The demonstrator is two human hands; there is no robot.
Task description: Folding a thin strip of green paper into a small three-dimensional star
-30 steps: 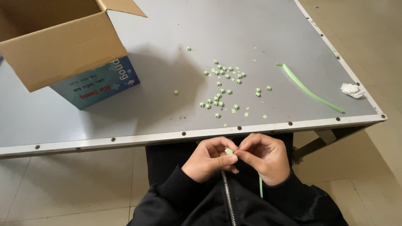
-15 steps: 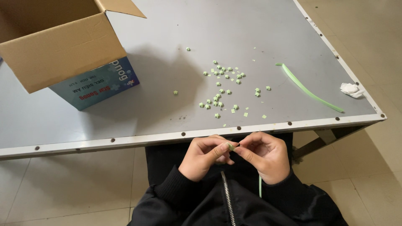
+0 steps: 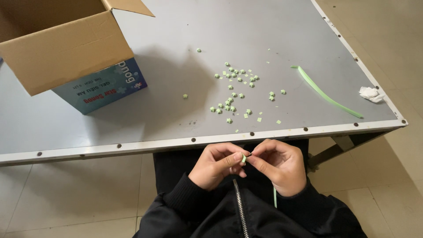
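My left hand and my right hand meet over my lap, just below the table edge. Between their fingertips they pinch a small folded piece of a light green paper strip. The strip's loose tail hangs down below my right hand, in front of my black zipped jacket. On the grey table beyond my hands lie several tiny green folded paper stars and small green scraps. A long green paper strip lies flat on the right side of the table.
An open cardboard box with a blue printed lower side stands at the table's far left. A crumpled white tissue lies by the right edge. The table has a white riveted rim. Pale floor tiles surround it.
The green piece between my fingertips has turned slightly and my fingers have shifted on it. My hands have stayed in the same place over my lap.
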